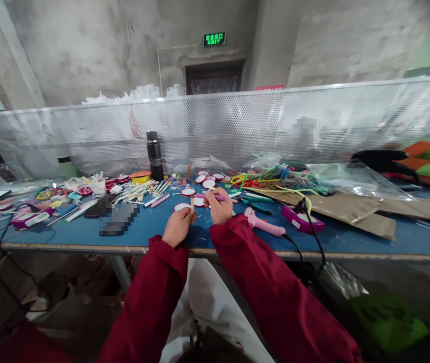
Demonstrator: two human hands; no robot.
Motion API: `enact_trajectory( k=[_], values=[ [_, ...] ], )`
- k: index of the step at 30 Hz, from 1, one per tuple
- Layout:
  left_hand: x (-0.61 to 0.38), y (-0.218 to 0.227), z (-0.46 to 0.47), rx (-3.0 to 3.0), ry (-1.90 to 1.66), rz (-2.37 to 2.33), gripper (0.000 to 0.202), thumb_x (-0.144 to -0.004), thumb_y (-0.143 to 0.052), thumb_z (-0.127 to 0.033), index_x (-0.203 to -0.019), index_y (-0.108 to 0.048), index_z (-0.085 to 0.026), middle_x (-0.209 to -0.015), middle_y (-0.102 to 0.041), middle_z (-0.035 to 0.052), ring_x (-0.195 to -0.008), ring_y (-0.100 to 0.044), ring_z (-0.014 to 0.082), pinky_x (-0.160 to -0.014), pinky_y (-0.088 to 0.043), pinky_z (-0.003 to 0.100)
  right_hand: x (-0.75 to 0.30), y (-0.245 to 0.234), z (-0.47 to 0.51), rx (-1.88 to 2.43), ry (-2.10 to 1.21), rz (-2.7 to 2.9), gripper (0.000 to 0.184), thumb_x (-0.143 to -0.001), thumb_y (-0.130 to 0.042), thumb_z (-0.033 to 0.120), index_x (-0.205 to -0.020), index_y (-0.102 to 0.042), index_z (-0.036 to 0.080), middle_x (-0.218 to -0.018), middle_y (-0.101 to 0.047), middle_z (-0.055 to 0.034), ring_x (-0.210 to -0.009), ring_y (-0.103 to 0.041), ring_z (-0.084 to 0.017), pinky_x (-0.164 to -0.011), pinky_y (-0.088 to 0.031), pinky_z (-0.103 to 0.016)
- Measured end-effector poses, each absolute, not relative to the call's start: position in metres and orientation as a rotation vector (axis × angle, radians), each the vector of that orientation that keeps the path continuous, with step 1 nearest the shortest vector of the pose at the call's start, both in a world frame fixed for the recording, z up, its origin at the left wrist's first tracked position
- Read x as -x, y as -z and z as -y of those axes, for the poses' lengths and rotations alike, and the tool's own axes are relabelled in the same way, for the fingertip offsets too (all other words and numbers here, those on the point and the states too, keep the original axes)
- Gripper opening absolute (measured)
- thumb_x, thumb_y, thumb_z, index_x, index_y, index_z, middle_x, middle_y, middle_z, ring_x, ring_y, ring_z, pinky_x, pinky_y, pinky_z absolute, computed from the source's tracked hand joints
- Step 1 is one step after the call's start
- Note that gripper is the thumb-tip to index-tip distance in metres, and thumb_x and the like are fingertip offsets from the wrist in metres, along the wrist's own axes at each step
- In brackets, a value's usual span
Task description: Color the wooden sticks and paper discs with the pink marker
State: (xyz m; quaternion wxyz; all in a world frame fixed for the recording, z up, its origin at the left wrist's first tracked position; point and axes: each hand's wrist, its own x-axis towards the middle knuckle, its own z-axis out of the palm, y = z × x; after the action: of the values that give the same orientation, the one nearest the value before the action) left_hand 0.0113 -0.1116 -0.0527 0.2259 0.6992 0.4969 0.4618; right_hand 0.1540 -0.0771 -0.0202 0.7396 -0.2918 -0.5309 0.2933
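Observation:
Both my arms, in dark red sleeves, reach onto the blue table (86, 232). My left hand (177, 225) is closed around a thin wooden stick (192, 202) held upright. My right hand (218, 205) is closed on a pink stick (220, 197) that points right. Small white discs with red rims (188, 192) lie just beyond my hands. A pink glue gun (263, 223) with a black cord lies right of my right hand.
A pile of sticks (143, 191), a yellow tape roll (141, 176) and a black bottle (155, 155) stand at the back left. Coloured pipe cleaners (275, 177), cardboard (351, 209) and plastic bags (351, 179) lie right. A perforated metal screen (237, 126) backs the table.

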Motion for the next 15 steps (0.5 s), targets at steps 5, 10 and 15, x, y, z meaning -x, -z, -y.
enact_trajectory(
  k=[5,10,15],
  values=[
    [-0.0126,0.0525,0.1119,-1.918,-1.288,-1.387,0.037,-0.095,-0.044,-0.044,-0.079,-0.065,-0.018,-0.066,-0.056,-0.0001,-0.062,-0.046,0.0135,-0.059,-0.034,0.025,-0.1543,0.0212,0.076,0.631,-0.638,1.187,0.028,-0.078,-0.065,0.037,-0.06,-0.05,0.022,-0.049,-0.058,0.0038,-0.046,-0.052,-0.012,-0.049,-0.041,-0.025],
    [-0.0132,0.051,0.1129,-1.913,-1.275,-1.408,0.037,-0.094,-0.044,-0.044,-0.079,-0.065,-0.018,-0.065,-0.055,-0.0001,-0.063,-0.046,0.0139,-0.059,-0.035,0.025,-0.1546,0.024,0.0734,0.641,-0.651,1.178,0.027,-0.078,-0.066,0.038,-0.061,-0.05,0.022,-0.05,-0.057,0.004,-0.047,-0.053,-0.012,-0.049,-0.041,-0.025],
    [-0.0125,0.0518,0.1127,-1.918,-1.279,-1.387,0.037,-0.094,-0.044,-0.045,-0.079,-0.065,-0.018,-0.066,-0.055,-0.0001,-0.063,-0.046,0.0137,-0.06,-0.035,0.025,-0.1549,0.0271,0.0699,0.646,-0.652,1.209,0.03,-0.08,-0.065,0.043,-0.063,-0.051,0.022,-0.053,-0.059,0.0036,-0.049,-0.054,-0.012,-0.051,-0.044,-0.026]
  ],
)
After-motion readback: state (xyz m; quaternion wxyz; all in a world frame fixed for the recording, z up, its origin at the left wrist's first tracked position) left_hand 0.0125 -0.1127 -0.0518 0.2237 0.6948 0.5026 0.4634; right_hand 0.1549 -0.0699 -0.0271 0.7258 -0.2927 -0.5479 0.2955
